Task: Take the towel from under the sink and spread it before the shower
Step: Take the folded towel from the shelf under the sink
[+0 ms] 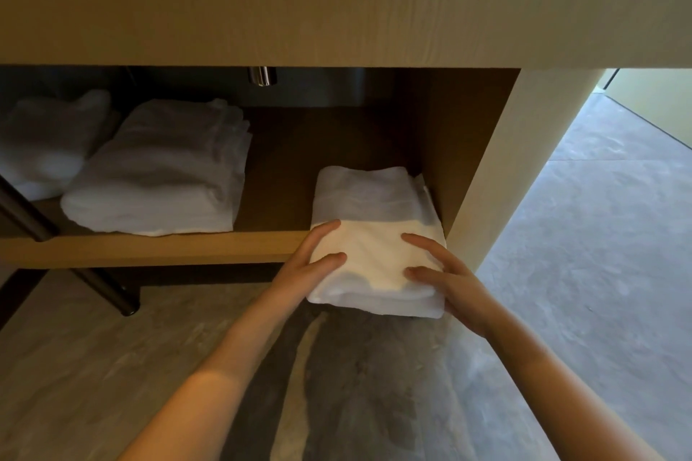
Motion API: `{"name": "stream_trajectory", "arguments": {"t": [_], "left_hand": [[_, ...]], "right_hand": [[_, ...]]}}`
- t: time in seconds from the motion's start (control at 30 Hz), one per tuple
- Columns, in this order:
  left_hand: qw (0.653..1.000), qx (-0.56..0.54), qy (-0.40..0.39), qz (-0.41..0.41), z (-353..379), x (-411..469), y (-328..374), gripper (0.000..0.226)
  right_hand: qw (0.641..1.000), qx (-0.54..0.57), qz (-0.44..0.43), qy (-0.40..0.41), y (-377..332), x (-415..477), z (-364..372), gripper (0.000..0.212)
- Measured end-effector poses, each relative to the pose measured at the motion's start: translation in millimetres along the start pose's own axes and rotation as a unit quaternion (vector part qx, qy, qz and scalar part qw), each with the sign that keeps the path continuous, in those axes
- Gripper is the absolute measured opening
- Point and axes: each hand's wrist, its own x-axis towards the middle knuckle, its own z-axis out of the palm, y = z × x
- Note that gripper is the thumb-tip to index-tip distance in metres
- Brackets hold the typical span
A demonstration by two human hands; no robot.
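A folded white towel (374, 213) lies at the right end of the wooden shelf (149, 249) under the sink, its front half sticking out past the shelf's edge. My left hand (305, 266) grips the towel's left front corner, fingers on top. My right hand (445, 281) holds its right front corner the same way. Both thumbs are hidden under the fabric.
A larger stack of folded white towels (161, 168) sits mid-shelf, and another white bundle (45, 138) is at far left. A chrome drain pipe (262, 76) hangs above. A dark metal leg (108, 288) stands at lower left. Grey stone floor (599, 236) stretches to the right.
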Motion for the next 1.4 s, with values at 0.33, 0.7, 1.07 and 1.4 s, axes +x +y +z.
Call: {"name": "stream_trajectory", "arguments": {"t": [0.33,0.7,1.07,1.4], "left_hand": [[0.998,-0.012,-0.010,-0.054,1,-7,-5,0.077],[0.981,-0.114,-0.015,-0.158,9,-134,58,0.078],[0.962,-0.109,-0.025,-0.248,8,-302,291,0.083],[0.981,-0.070,-0.017,-0.182,-19,-390,543,0.080]], "right_hand": [[0.998,-0.040,-0.034,0.046,8,-3,3,0.070],[0.991,0.024,0.132,-0.005,-32,-118,30,0.075],[0.968,0.107,0.222,-0.043,-251,-323,23,0.077],[0.988,0.076,0.133,-0.031,-488,-443,-4,0.079]]}}
